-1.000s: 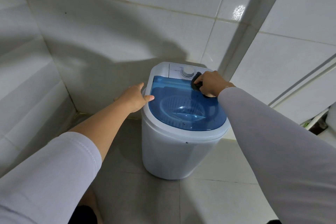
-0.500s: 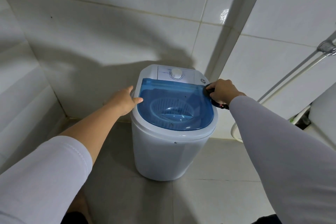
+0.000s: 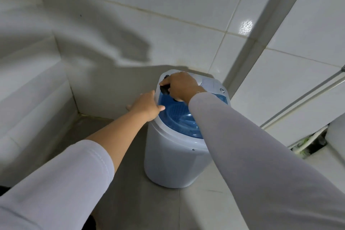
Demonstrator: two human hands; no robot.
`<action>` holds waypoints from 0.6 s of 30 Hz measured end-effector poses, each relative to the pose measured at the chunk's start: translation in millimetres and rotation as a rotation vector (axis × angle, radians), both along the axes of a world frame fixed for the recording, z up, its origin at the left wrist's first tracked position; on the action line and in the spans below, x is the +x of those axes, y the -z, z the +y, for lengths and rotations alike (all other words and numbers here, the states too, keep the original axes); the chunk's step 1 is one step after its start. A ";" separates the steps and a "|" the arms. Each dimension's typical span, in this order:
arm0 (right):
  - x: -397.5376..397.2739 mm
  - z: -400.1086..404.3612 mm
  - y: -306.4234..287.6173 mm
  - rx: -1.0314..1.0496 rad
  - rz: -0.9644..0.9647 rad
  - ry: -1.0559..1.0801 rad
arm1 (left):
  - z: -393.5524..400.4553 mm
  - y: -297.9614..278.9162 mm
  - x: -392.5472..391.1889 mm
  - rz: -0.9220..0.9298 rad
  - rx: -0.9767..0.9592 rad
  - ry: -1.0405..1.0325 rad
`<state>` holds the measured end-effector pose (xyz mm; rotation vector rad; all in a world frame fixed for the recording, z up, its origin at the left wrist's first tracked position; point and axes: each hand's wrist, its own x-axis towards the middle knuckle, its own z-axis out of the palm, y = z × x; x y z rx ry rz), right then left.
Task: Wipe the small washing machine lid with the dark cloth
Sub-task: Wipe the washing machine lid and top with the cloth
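1. Small white washing machine (image 3: 173, 162) down on the tiled floor (image 3: 123, 198), tucked into the corner of the tiled walls (image 3: 168, 15), right in front and below.
2. Blue see-through lid (image 3: 179, 123) on top, facing up, running from the near rim back toward the white control panel (image 3: 211, 83) at the wall side. Most of the blue stretch lying nearer than the cloth, between the two arms; far right part hidden under the right sleeve (image 3: 242, 145).
3. Right hand (image 3: 182, 85) up at the far left corner of the lid, fingers curled tight round the dark cloth (image 3: 165, 88), pressing it down where blue meets white rim.
4. Left hand (image 3: 147, 106) flat and unclenched on the machine's left rim, thumb tip just over the lid edge, holding nothing, seemingly steadying the tub.
5. Judgement: cloth sits at the far end, so next stroke likely comes back toward the body or sweeps rightward across the blue. Right hand clearly the working one; left just beside it, near enough to get brushed on a stroke along the left edge.
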<state>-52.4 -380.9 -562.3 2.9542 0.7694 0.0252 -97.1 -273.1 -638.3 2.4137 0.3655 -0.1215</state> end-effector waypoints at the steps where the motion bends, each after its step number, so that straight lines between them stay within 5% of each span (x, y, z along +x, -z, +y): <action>1: 0.9 7.0 7.5 -0.050 -0.018 -0.006 | -0.1 2.1 -0.8 0.006 -0.019 -0.003; 5: 2.5 16.3 27.9 -0.196 -0.034 0.036 | 0.5 7.4 -1.3 -0.009 -0.064 -0.014; 18: 13.6 -12.2 33.4 -0.140 -0.074 0.181 | -4.9 -5.1 -13.8 -0.003 0.027 -0.011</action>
